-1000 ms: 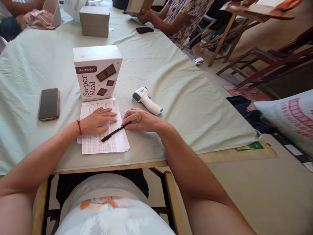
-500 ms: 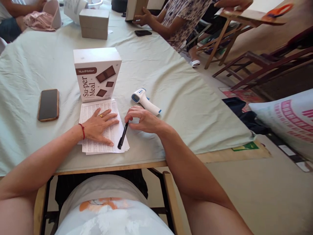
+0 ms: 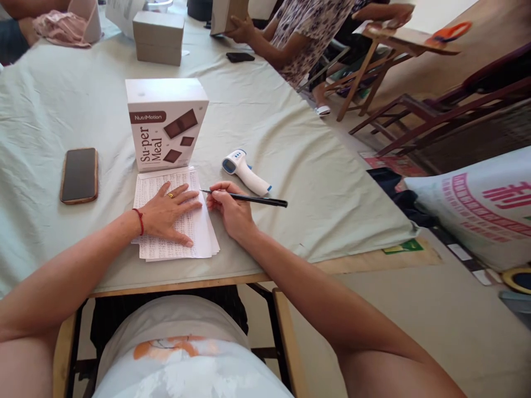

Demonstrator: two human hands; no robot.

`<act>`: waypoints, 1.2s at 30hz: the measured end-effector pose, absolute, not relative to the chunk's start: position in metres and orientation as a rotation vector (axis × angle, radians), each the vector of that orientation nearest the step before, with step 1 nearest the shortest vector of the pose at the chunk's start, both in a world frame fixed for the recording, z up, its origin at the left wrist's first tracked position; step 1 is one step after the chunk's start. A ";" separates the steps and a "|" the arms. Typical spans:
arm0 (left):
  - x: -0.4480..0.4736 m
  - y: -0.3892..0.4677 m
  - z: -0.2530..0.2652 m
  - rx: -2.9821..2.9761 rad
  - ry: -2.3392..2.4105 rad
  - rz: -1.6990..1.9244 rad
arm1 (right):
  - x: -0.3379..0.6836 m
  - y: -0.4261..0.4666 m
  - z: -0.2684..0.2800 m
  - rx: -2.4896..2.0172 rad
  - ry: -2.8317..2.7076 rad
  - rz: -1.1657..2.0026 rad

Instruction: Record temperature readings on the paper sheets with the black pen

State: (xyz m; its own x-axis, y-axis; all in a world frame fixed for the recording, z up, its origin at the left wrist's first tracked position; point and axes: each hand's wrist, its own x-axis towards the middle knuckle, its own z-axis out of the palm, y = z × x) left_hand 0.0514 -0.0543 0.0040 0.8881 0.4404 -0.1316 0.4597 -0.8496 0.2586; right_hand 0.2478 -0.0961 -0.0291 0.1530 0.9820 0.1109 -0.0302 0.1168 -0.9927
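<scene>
- In the head view, the left hand (image 3: pixel 168 213) is laid flat on the stack of printed sheets (image 3: pixel 172 218), its fingers (image 3: pixel 187 196) spread open and pressed onto the paper; nothing is gripped.
- The right hand (image 3: pixel 230 210) is closed, its fingers (image 3: pixel 215 194) pinched around a black pen (image 3: pixel 244 198).
- The pen is held nearly level, its tip above the sheets' right edge and its rear end pointing away from them, just short of the thermometer (image 3: pixel 244 171).
- The sheets lie on the desk (image 3: pixel 290 143), against the front of the NutriMotion box (image 3: pixel 166 124).

Right hand (image 3: pixel 230 210) picked pen (image 3: pixel 244 197) up, now held level.
</scene>
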 end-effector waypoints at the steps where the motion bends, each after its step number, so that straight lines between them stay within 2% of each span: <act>1: 0.051 -0.054 0.003 2.775 0.672 -0.091 | 0.247 -0.097 -0.031 -1.186 -1.124 1.028; 8: 0.052 -0.054 0.004 2.768 0.676 -0.091 | 0.247 -0.099 -0.035 -1.221 -1.117 1.009; 16: 0.050 -0.052 0.000 2.730 0.671 -0.032 | 0.248 -0.103 -0.033 -1.240 -1.191 0.750; 22: 0.050 -0.053 -0.001 2.672 0.740 -0.028 | 0.285 -0.098 -0.027 -1.560 -1.766 0.257; 27: 0.050 -0.053 0.000 2.665 0.732 -0.040 | 0.303 -0.085 -0.028 -1.659 -2.128 0.110; 30: 0.051 -0.052 0.000 2.671 0.726 -0.053 | 0.293 -0.084 -0.007 -1.641 -2.132 0.074; 33: 0.051 -0.052 0.001 2.687 0.729 -0.033 | 0.270 -0.109 0.042 -1.404 -2.011 0.063; 36: 0.050 -0.053 0.002 2.688 0.730 -0.021 | 0.247 -0.166 0.090 -1.245 -1.851 0.331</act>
State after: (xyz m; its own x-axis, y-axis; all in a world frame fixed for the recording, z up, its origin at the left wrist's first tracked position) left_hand 0.0504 -0.0528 0.0020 0.8668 0.4874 -0.1054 0.4926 -0.8042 0.3326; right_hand 0.2470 -0.1657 0.0903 -0.1349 0.8533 0.5036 0.6257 0.4674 -0.6245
